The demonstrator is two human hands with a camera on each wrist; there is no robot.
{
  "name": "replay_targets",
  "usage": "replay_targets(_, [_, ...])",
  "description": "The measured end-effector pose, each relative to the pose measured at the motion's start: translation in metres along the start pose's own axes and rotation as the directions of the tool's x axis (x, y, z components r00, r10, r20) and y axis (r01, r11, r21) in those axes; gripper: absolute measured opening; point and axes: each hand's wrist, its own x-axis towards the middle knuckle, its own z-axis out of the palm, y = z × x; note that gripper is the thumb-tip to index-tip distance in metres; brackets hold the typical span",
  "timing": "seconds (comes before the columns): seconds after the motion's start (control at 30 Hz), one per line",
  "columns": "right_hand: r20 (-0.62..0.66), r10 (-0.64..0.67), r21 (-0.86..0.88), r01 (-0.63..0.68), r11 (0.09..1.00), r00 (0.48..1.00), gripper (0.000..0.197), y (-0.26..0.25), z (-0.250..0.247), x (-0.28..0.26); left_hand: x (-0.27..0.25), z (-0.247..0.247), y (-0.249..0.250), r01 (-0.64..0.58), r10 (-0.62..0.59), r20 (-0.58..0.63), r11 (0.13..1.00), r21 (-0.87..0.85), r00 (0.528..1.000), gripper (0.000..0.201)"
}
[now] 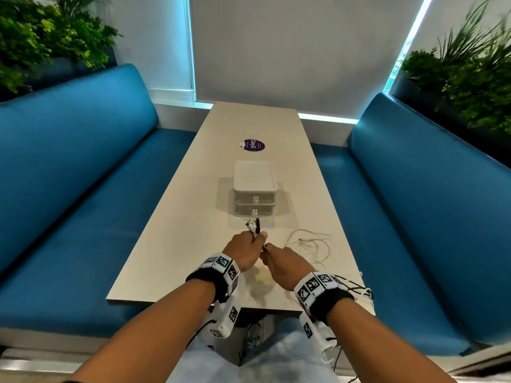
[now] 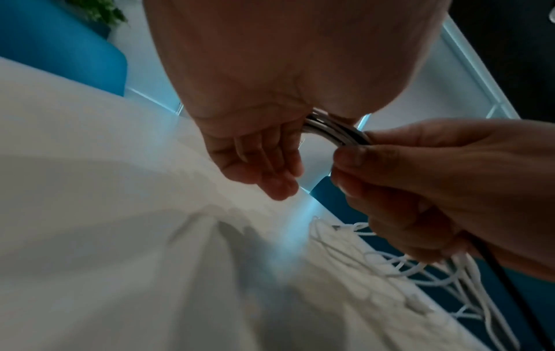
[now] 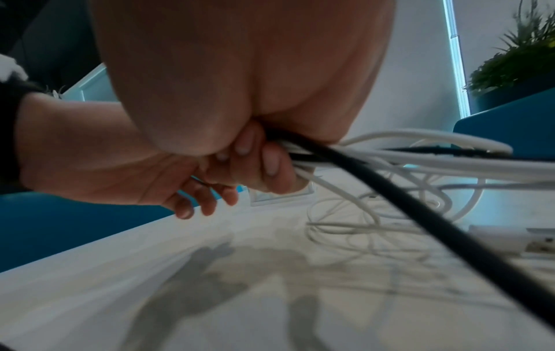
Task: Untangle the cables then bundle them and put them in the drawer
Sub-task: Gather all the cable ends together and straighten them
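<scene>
Both hands hold a gathered bunch of white cables and one black cable [image 2: 333, 131] just above the beige table [image 1: 177, 244]. My left hand [image 1: 247, 248] grips the bunch near its plug ends [image 1: 253, 226], which stick out towards the drawer unit. My right hand [image 1: 279, 261] grips the same cables [image 3: 345, 161] right beside it. Loose white cable loops [image 1: 309, 244] trail from the right hand over the table. The small white two-drawer unit [image 1: 254, 193] stands beyond the hands, both drawers closed.
A purple round sticker [image 1: 251, 145] lies on the table past the drawer unit. Blue benches [image 1: 83, 189] run along both sides of the table. Plants [image 1: 470, 73] stand behind the benches. A white plug [image 3: 516, 242] lies on the table at the right.
</scene>
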Motion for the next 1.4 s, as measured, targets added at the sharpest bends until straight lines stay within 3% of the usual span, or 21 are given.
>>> replay_targets(0.07, [-0.012, -0.011, 0.037, 0.011, 0.999, 1.000, 0.024, 0.000, -0.004, 0.000, 0.006, 0.005, 0.008, -0.020, 0.017, -0.047, 0.998, -0.052, 0.999, 0.044])
replay_targets(0.2, [-0.078, -0.036, 0.129, 0.045, 0.991, 0.996, 0.045, -0.001, -0.017, 0.002, 0.011, 0.006, 0.027, -0.087, 0.067, -0.109, 0.978, -0.187, 0.992, 0.038])
replay_targets(0.27, [-0.089, -0.040, 0.153, 0.054, 0.987, 0.995, 0.043, 0.000, -0.024, 0.004, 0.014, 0.003, 0.034, -0.117, 0.087, -0.134, 0.966, -0.233, 0.987, 0.037])
replay_targets(0.4, [-0.097, -0.046, 0.156, 0.061, 0.986, 0.994, 0.050, 0.000, -0.038, 0.003, 0.018, -0.003, 0.039, -0.179, 0.147, -0.181, 0.968, -0.177, 0.972, 0.034])
replay_targets(0.5, [-0.054, 0.044, 0.004, -0.044, 0.999, 0.998, 0.018, 0.018, -0.042, -0.001, 0.022, -0.005, 0.039, -0.183, 0.143, -0.200, 0.964, -0.195, 0.969, 0.038])
replay_targets(0.53, [-0.041, 0.088, -0.049, -0.090, 0.995, 0.995, 0.015, 0.028, -0.042, -0.005, 0.023, -0.005, 0.038, -0.176, 0.132, -0.210, 0.963, -0.206, 0.969, 0.038])
replay_targets(0.6, [-0.010, 0.180, -0.113, -0.180, 0.977, 0.984, 0.026, 0.051, -0.037, -0.017, 0.020, -0.002, 0.036, -0.167, 0.116, -0.235, 0.963, -0.212, 0.965, 0.035])
replay_targets(0.7, [-0.065, 0.270, -0.273, -0.278, 0.921, 0.961, 0.035, 0.070, -0.038, -0.023, 0.013, 0.004, 0.039, -0.175, 0.122, -0.216, 0.954, -0.244, 0.969, 0.033])
replay_targets(0.9, [-0.110, 0.287, -0.462, -0.305, 0.833, 0.951, 0.016, 0.081, -0.054, -0.019, 0.010, 0.002, 0.046, -0.211, 0.169, -0.207, 0.956, -0.204, 0.964, 0.040])
replay_targets(1.07, [-0.107, 0.391, -0.507, -0.388, 0.769, 0.914, 0.022, 0.105, -0.045, -0.033, 0.011, 0.002, 0.041, -0.211, 0.160, -0.248, 0.958, -0.195, 0.955, 0.042])
replay_targets(1.2, [-0.227, 0.425, -0.482, -0.481, 0.733, 0.876, 0.024, 0.114, -0.061, -0.041, 0.011, 0.011, 0.046, -0.229, 0.174, -0.238, 0.946, -0.228, 0.956, 0.040])
replay_targets(1.3, [-0.392, 0.383, -0.461, -0.538, 0.705, 0.837, 0.021, 0.121, -0.078, -0.042, 0.018, 0.018, 0.052, -0.244, 0.181, -0.236, 0.930, -0.275, 0.955, 0.041])
replay_targets(1.4, [-0.474, 0.323, -0.453, -0.542, 0.708, 0.819, 0.019, 0.124, -0.084, -0.041, 0.024, 0.015, 0.059, -0.237, 0.158, -0.258, 0.919, -0.314, 0.953, 0.039])
